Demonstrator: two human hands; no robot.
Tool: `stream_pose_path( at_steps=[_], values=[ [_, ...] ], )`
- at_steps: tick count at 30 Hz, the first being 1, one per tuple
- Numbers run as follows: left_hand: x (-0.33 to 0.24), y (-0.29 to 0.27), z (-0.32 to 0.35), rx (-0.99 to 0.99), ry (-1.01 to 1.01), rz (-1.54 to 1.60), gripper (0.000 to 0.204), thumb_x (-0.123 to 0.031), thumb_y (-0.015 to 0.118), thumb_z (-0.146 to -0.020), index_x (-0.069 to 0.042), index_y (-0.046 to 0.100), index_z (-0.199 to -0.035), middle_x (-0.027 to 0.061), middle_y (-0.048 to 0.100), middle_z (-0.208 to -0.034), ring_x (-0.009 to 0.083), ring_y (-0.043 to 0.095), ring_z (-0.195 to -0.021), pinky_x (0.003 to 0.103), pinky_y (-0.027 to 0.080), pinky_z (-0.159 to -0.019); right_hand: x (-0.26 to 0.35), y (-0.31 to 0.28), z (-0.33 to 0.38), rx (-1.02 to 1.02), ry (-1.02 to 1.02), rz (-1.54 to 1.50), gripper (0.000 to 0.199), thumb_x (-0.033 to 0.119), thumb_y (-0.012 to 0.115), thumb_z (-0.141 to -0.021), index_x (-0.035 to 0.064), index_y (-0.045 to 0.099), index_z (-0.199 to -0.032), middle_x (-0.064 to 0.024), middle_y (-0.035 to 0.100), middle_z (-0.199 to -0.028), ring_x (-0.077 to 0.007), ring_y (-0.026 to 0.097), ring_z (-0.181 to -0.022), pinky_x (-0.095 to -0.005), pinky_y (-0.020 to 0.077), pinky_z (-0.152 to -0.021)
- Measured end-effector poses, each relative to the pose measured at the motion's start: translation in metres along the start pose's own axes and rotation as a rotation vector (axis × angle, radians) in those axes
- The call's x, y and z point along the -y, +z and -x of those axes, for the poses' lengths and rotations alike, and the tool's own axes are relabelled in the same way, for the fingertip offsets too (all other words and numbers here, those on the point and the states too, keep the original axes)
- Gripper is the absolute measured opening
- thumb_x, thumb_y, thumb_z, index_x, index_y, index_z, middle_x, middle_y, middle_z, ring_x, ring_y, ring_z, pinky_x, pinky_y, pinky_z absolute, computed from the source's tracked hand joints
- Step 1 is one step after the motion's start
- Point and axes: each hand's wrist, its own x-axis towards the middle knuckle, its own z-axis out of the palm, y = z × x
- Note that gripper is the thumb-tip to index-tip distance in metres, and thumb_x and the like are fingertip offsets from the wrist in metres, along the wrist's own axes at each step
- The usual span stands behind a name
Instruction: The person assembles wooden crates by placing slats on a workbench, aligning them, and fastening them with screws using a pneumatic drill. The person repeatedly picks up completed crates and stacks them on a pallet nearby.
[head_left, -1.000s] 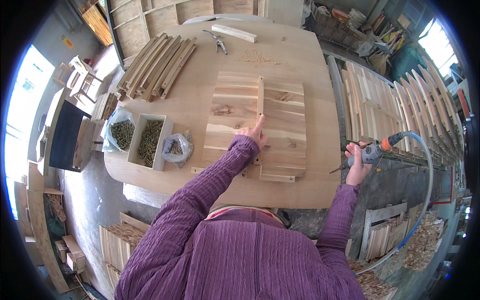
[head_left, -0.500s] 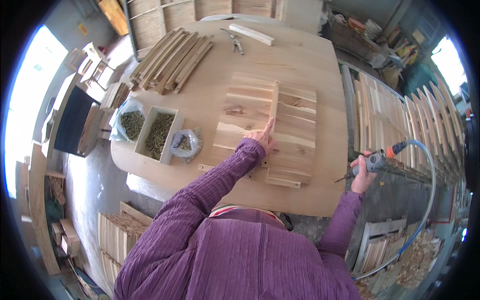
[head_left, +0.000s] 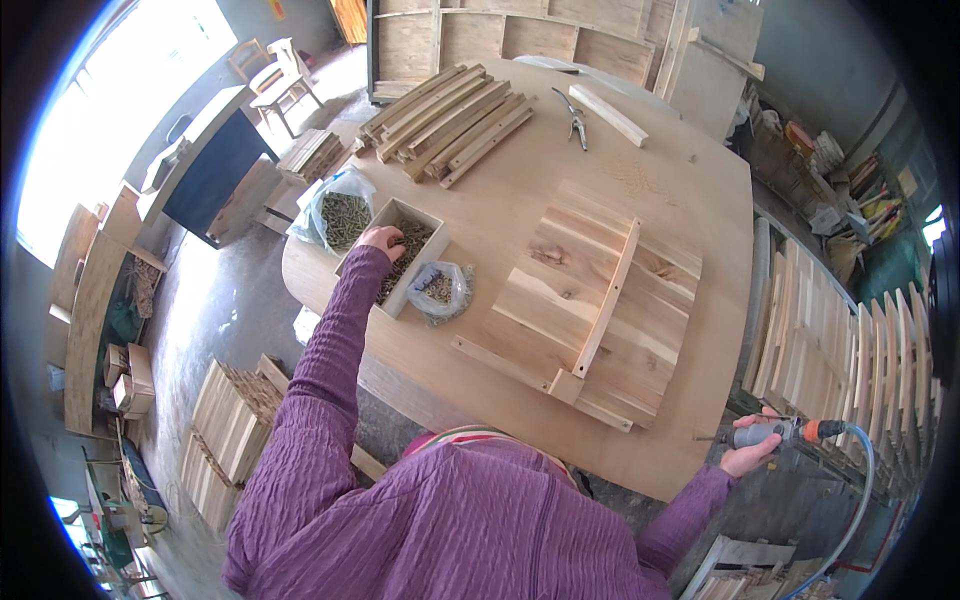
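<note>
My left hand (head_left: 383,240) reaches into a shallow wooden box of screws (head_left: 402,254) on the left of the round wooden table (head_left: 660,190), fingers curled among the screws. My right hand (head_left: 750,455) hangs off the table's right front edge, gripping a pneumatic screwdriver (head_left: 775,433) with an orange collar and a blue-grey hose (head_left: 850,520). Between the hands lies a panel of several light wood boards (head_left: 600,300) with a narrow cross batten (head_left: 607,297) laid over it.
A clear bag of screws (head_left: 438,288) and a larger bag (head_left: 340,215) sit beside the box. A pile of slats (head_left: 450,118), pliers (head_left: 575,115) and a loose batten (head_left: 608,115) lie at the table's far side. Stacked boards (head_left: 850,350) stand at the right.
My left hand left the board panel and moved left into the screw box. My right hand still holds the screwdriver off the table's edge. The view shifted left.
</note>
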Motion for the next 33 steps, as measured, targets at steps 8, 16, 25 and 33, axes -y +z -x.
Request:
stream_pose_path(
  at_steps=[8,16,25,33],
  values=[
    [-0.02,0.034,-0.03,0.06,0.119,-0.191,0.048,-0.025,0.068,-0.069,-0.018,0.053,-0.115,0.0062,0.051,-0.111,0.0263,0.044,-0.111,0.037,0.039,-0.093,0.006,0.0,-0.006,-0.051,0.052,-0.021,0.057,0.056,0.041,-0.084,0.0017,0.049,-0.098,-0.0063,0.048,-0.058,-0.0166,0.048,-0.052,-0.0285,0.0404,-0.051],
    [0.003,0.031,-0.048,0.15,0.051,-0.161,0.03,-0.025,0.068,-0.065,-0.01,0.064,-0.091,0.0119,0.062,-0.092,0.0288,0.059,-0.089,0.036,0.046,-0.08,0.003,-0.007,-0.007,-0.088,0.055,-0.051,0.057,0.055,0.038,-0.086,0.0004,0.049,-0.099,-0.0058,0.047,-0.061,-0.0156,0.048,-0.055,-0.0276,0.0421,-0.051],
    [0.036,0.019,-0.004,0.017,-0.292,1.012,0.021,-0.019,0.064,-0.079,-0.001,0.062,-0.089,0.0062,0.064,-0.08,0.0146,0.063,-0.074,0.028,0.051,-0.067,0.006,-0.001,-0.007,-0.092,0.068,-0.048,0.057,0.054,0.037,-0.086,-0.0002,0.048,-0.098,-0.0057,0.046,-0.059,-0.0155,0.048,-0.054,-0.0288,0.0419,-0.053],
    [0.036,0.016,0.008,0.046,-0.362,1.411,0.015,-0.015,0.058,-0.085,-0.005,0.054,-0.096,0.0078,0.062,-0.095,0.017,0.062,-0.083,0.03,0.052,-0.068,0.002,0.002,-0.013,-0.062,0.068,-0.017,0.053,0.051,0.04,-0.087,0.0004,0.049,-0.098,-0.0061,0.048,-0.058,-0.0161,0.048,-0.05,-0.0288,0.042,-0.049]
  ],
)
